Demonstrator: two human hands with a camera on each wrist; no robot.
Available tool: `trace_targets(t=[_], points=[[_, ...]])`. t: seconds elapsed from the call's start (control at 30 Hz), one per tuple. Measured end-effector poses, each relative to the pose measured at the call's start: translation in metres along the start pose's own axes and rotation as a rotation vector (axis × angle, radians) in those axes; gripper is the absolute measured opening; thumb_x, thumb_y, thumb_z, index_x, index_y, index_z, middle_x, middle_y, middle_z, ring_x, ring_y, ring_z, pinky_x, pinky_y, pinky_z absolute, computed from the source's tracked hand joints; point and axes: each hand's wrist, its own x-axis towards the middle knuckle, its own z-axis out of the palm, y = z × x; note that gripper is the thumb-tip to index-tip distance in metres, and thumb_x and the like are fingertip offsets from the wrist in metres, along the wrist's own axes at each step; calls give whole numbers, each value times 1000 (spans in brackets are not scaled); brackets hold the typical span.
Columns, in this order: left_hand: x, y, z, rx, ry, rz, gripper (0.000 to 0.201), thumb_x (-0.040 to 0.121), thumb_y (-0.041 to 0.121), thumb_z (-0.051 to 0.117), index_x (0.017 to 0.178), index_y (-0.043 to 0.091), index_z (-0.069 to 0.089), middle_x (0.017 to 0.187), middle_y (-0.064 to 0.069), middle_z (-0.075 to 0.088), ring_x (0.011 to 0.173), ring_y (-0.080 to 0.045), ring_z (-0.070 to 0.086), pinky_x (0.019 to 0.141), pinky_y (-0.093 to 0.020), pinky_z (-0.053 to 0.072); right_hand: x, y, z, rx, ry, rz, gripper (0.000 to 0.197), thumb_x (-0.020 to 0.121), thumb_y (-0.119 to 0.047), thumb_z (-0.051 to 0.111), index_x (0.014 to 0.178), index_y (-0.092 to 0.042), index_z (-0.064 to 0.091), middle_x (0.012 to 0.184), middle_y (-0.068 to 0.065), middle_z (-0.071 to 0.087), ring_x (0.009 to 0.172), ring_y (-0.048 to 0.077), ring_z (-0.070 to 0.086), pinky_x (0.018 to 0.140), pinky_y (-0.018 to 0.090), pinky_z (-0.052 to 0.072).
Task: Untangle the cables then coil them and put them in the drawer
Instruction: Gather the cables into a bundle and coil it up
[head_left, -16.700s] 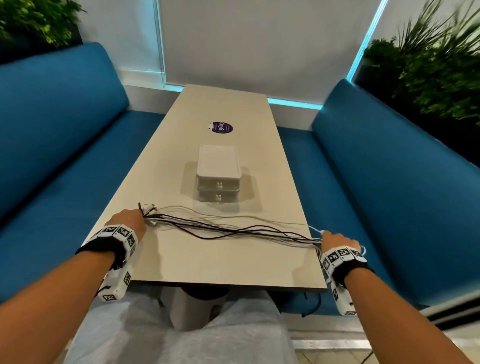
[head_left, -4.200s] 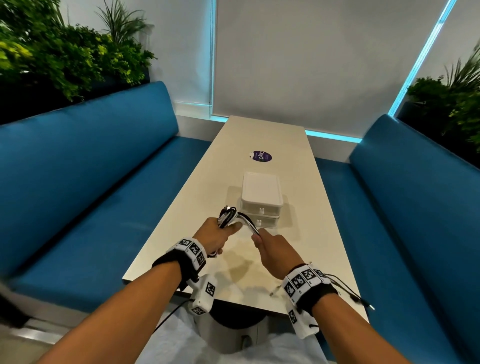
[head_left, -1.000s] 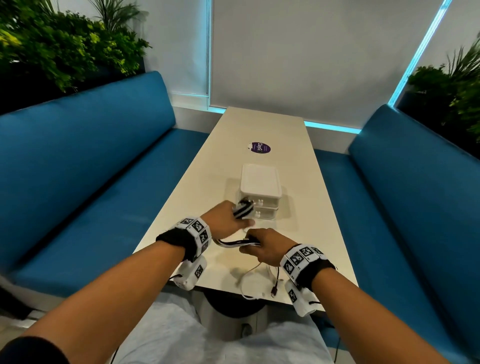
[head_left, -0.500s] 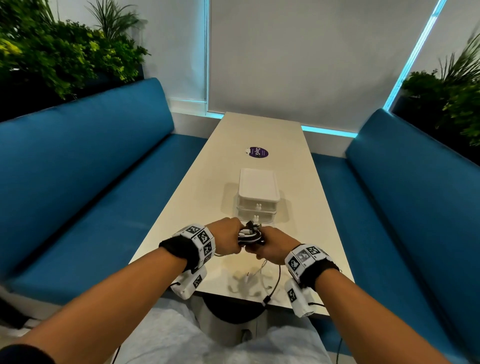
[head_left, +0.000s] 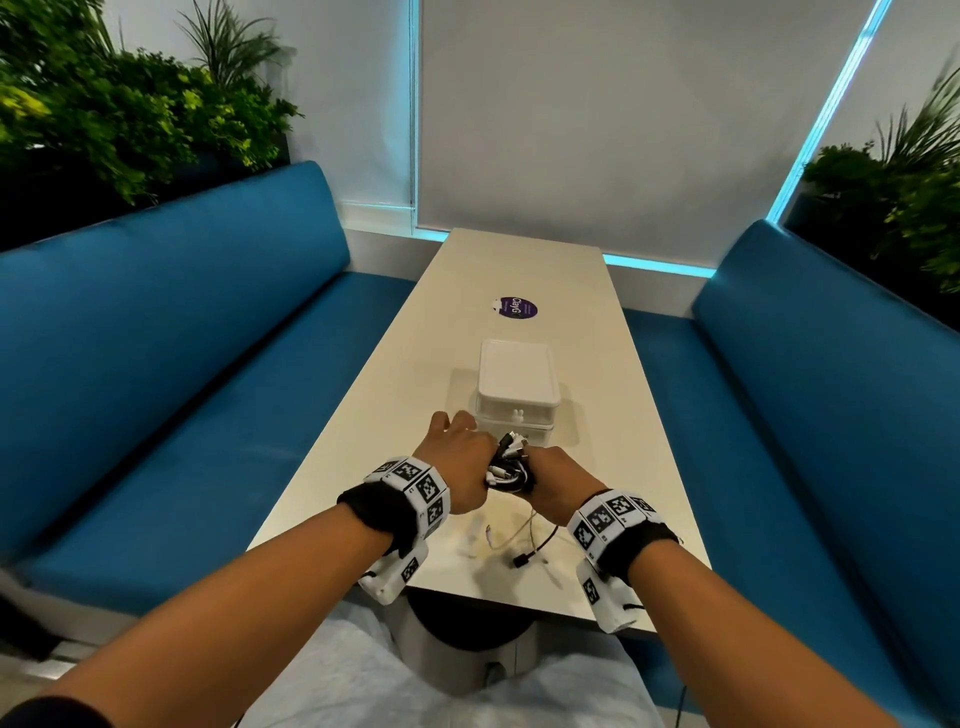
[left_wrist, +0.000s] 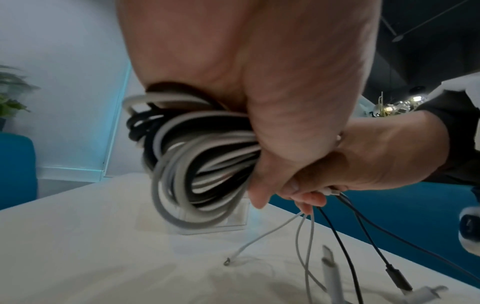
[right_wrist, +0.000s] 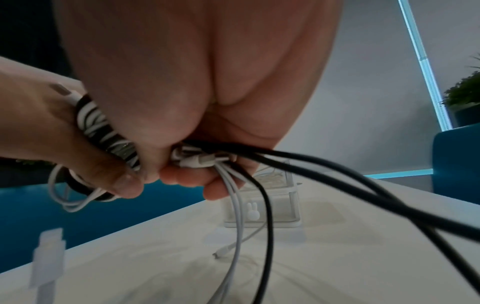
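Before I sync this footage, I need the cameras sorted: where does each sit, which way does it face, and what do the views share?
Head: on the person's head, facing forward and down along the table; both forearms, left hand and right hand show.
Left wrist: under the left hand, facing the cable coil; the right hand shows.
Right wrist: under the right hand, facing the loose cable ends; the left hand shows.
Shared: the cable coil and the drawer box.

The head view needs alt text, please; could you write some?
Both hands, left hand and right hand, grip a coiled bundle of cables above a beige table; loose ends trail below, a white drawer box beyond.
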Motion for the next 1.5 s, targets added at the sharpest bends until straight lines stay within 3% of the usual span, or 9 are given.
trace_targets(t=[0.17, 0.47, 0.6, 0.73, 0.9, 1.07, 1.27, 1.4, 1.5], points=[[-5, 5, 0, -264, -101, -63, 32, 85, 10, 48, 112, 26, 54, 91, -1, 59, 80, -28, 58, 66, -32, 42, -5, -2, -3, 23, 10, -22, 29, 93, -32, 64, 115, -14, 61, 112, 6, 68, 100, 22, 62, 76, 20, 36], [-5, -4, 6, -316, -38, -136, 19, 81, 13, 52, 86, 31, 52, 82, 1, 60, 73, -26, 59, 60, -29, 42, -5, 3, -1, 0, -17, -45, 27, 88, -20, 61, 115, -18, 57, 104, 4, 67, 84, 18, 55, 73, 24, 38], [-6, -7, 11, -440, -6, -177, 22, 78, 14, 53, 98, 20, 46, 92, -2, 58, 78, -27, 58, 64, -34, 48, -2, 5, 5, -74, -49, -9, 21, 95, -28, 54, 113, -17, 58, 107, 7, 68, 95, 27, 61, 83, 34, 48], [-8, -6, 11, -614, -4, -155, 17, 73, 26, 65, 86, 18, 59, 82, -1, 67, 72, -23, 67, 70, -40, 58, 4, 4, 10, -99, -37, -2, 24, 95, -36, 51, 116, -25, 56, 109, 4, 68, 95, 26, 63, 86, 38, 51], [-5, -8, 22, -890, 25, -144, 19, 84, 32, 74, 71, 22, 62, 58, 6, 60, 51, -11, 60, 55, -23, 48, 14, 19, 19, -78, -7, -9, 49, 79, -63, 32, 106, -28, 53, 99, 1, 68, 88, 26, 63, 81, 41, 53], [-3, -8, 25, -1061, 141, -247, 22, 85, 23, 71, 66, 19, 60, 46, 9, 49, 46, -12, 44, 52, -24, 39, 0, 4, 6, -7, 47, -19, 23, 93, -37, 54, 104, -18, 48, 95, 3, 66, 84, 26, 60, 75, 39, 50], [2, -23, 18, -1244, 244, -306, 23, 79, 33, 68, 69, 15, 58, 46, 6, 45, 48, -21, 40, 55, -34, 37, 4, 19, 10, 136, 88, 117, 9, 100, -24, 41, 104, -21, 48, 104, 4, 64, 85, 23, 57, 83, 46, 50], [1, -11, 14, -1286, 240, -277, 16, 93, 25, 65, 85, 11, 64, 62, -12, 67, 50, -18, 59, 55, -27, 45, 5, 3, 7, 322, 190, 179, 17, 103, -15, 35, 107, -6, 49, 93, 7, 56, 75, 19, 41, 68, 28, 43], [2, -5, 14, -1360, 231, -168, 13, 90, 24, 70, 91, 11, 72, 77, -7, 74, 62, -16, 63, 62, -29, 48, 5, -6, 5, 445, 227, 155, 22, 103, -17, 33, 112, -3, 47, 91, 3, 55, 77, 19, 44, 66, 19, 45]])
